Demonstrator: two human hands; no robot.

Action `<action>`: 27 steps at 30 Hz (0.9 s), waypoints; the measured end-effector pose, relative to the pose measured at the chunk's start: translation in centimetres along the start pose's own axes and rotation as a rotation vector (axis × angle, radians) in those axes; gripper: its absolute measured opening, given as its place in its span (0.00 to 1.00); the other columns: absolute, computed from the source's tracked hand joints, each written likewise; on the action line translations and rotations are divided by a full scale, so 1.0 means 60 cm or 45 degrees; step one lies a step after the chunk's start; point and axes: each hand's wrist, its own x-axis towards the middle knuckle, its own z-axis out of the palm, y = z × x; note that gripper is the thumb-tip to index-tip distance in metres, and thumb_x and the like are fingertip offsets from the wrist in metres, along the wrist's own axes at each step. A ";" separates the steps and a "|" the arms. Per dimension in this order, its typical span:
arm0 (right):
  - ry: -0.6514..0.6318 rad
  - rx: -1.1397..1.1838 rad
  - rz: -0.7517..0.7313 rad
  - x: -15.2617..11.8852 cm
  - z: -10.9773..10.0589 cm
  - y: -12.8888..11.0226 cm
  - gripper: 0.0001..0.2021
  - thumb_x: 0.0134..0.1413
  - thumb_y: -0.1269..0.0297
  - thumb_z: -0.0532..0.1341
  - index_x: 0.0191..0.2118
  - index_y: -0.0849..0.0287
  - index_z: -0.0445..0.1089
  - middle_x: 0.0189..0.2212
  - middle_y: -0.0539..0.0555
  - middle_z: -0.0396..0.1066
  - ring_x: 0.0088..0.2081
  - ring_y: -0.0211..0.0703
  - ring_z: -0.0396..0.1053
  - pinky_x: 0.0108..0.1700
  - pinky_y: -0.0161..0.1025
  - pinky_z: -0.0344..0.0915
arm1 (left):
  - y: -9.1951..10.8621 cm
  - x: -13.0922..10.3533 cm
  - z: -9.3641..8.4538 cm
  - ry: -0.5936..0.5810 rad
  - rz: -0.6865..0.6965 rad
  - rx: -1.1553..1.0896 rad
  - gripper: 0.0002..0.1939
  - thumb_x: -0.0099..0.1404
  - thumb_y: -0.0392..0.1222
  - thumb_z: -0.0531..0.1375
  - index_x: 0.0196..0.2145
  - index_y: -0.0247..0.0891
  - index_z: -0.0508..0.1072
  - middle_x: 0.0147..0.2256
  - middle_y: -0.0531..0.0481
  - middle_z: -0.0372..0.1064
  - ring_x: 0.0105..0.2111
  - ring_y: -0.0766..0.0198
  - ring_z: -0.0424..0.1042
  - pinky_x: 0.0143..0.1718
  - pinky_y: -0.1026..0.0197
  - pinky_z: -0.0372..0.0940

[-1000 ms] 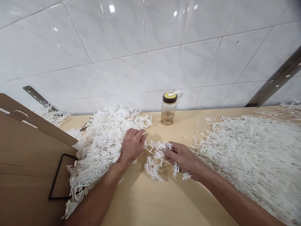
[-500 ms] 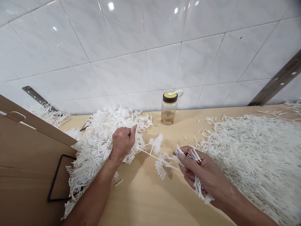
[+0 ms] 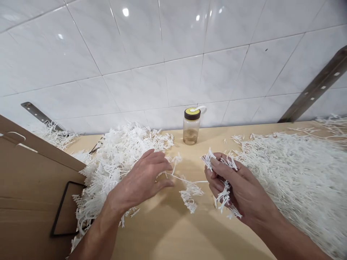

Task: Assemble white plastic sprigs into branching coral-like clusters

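Observation:
My left hand is open, its thumb and fingers apart beside a thin white branched stem. Small white sprigs hang from that stem, which runs toward my right hand. My right hand is closed on several white sprigs, whose tips poke out between the fingers and below the palm. Behind my left hand lies a heap of white branched pieces. A wide pile of fine white sprigs spreads to the right of my right hand.
A clear bottle with a yellow and black lid stands near the tiled wall. At the left is a cardboard box with a black outline mark. Metal brackets are on the wall. Small scraps lie on the wooden table.
My left hand has opened from a closed pose and moved down and slightly right, nearer the stem. My right hand keeps its sprigs and has shifted little. The view has shifted slightly.

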 end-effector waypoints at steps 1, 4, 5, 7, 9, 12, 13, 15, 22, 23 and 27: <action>0.005 -0.012 -0.037 -0.001 -0.001 -0.008 0.18 0.56 0.46 0.62 0.28 0.54 0.60 0.18 0.46 0.57 0.16 0.33 0.51 0.14 0.32 0.50 | 0.001 -0.002 -0.002 -0.027 -0.015 0.025 0.08 0.68 0.43 0.60 0.37 0.41 0.79 0.33 0.48 0.74 0.38 0.59 0.72 0.45 0.52 0.67; 0.045 -0.139 -0.090 0.000 -0.001 -0.022 0.19 0.54 0.43 0.62 0.30 0.54 0.63 0.19 0.46 0.59 0.16 0.33 0.53 0.13 0.32 0.50 | 0.000 -0.003 -0.002 0.106 -0.069 0.025 0.11 0.70 0.38 0.57 0.34 0.40 0.79 0.29 0.49 0.73 0.33 0.62 0.72 0.36 0.58 0.68; 0.053 -0.225 -0.101 0.002 0.000 -0.023 0.19 0.54 0.42 0.62 0.32 0.55 0.65 0.19 0.46 0.60 0.16 0.33 0.53 0.14 0.32 0.51 | 0.001 -0.002 -0.001 0.211 -0.045 -0.004 0.09 0.70 0.37 0.57 0.37 0.40 0.79 0.29 0.49 0.73 0.33 0.62 0.72 0.35 0.59 0.68; 0.022 -0.447 -0.146 0.006 0.008 -0.017 0.20 0.54 0.43 0.62 0.39 0.56 0.68 0.22 0.47 0.63 0.18 0.34 0.57 0.17 0.33 0.55 | 0.009 0.002 0.005 0.455 0.076 -0.063 0.08 0.69 0.36 0.59 0.43 0.40 0.78 0.31 0.49 0.74 0.34 0.64 0.72 0.36 0.60 0.69; -0.068 -0.651 -0.242 0.010 0.021 -0.007 0.20 0.55 0.46 0.62 0.46 0.57 0.68 0.27 0.50 0.68 0.24 0.37 0.63 0.23 0.34 0.61 | 0.025 0.007 0.018 0.654 0.222 -0.076 0.11 0.67 0.31 0.60 0.45 0.40 0.76 0.32 0.50 0.75 0.36 0.64 0.72 0.38 0.59 0.70; -0.268 -0.793 -0.310 0.009 0.035 0.003 0.14 0.59 0.52 0.60 0.42 0.57 0.69 0.32 0.52 0.70 0.31 0.39 0.65 0.29 0.34 0.62 | 0.047 0.012 0.044 0.671 0.282 -0.086 0.17 0.67 0.27 0.58 0.51 0.40 0.73 0.37 0.48 0.75 0.39 0.63 0.72 0.42 0.57 0.71; -0.313 -0.809 -0.286 0.008 0.036 0.002 0.12 0.60 0.53 0.59 0.40 0.57 0.69 0.30 0.51 0.69 0.30 0.39 0.64 0.28 0.34 0.61 | 0.050 0.013 0.051 0.689 0.286 -0.075 0.18 0.67 0.27 0.58 0.51 0.41 0.73 0.37 0.48 0.75 0.40 0.63 0.72 0.42 0.57 0.71; -0.358 -0.838 -0.193 0.003 0.028 -0.004 0.10 0.60 0.55 0.58 0.35 0.56 0.69 0.25 0.48 0.65 0.25 0.36 0.60 0.25 0.33 0.58 | 0.050 0.014 0.058 0.676 0.234 -0.051 0.17 0.67 0.31 0.59 0.53 0.42 0.72 0.39 0.47 0.74 0.41 0.61 0.72 0.43 0.55 0.71; -0.175 -0.849 -0.030 -0.003 -0.040 -0.045 0.15 0.51 0.48 0.62 0.35 0.55 0.73 0.18 0.46 0.60 0.17 0.34 0.54 0.17 0.33 0.50 | -0.011 -0.001 0.016 -0.033 -0.109 -0.043 0.45 0.53 0.58 0.70 0.64 0.47 0.60 0.56 0.42 0.68 0.54 0.49 0.67 0.52 0.46 0.65; -0.091 -0.825 -0.007 -0.004 -0.045 -0.052 0.15 0.50 0.48 0.63 0.35 0.55 0.73 0.17 0.46 0.59 0.16 0.33 0.53 0.16 0.32 0.47 | -0.023 -0.006 0.011 -0.130 -0.160 -0.056 0.47 0.52 0.61 0.70 0.65 0.48 0.59 0.55 0.42 0.69 0.53 0.48 0.69 0.50 0.47 0.66; 0.276 -0.701 0.057 -0.021 -0.046 -0.083 0.13 0.49 0.53 0.64 0.36 0.56 0.73 0.16 0.46 0.58 0.14 0.33 0.53 0.14 0.30 0.44 | -0.064 -0.018 0.005 -0.317 -0.326 -0.086 0.39 0.61 0.56 0.64 0.66 0.50 0.58 0.54 0.45 0.72 0.51 0.49 0.71 0.49 0.50 0.66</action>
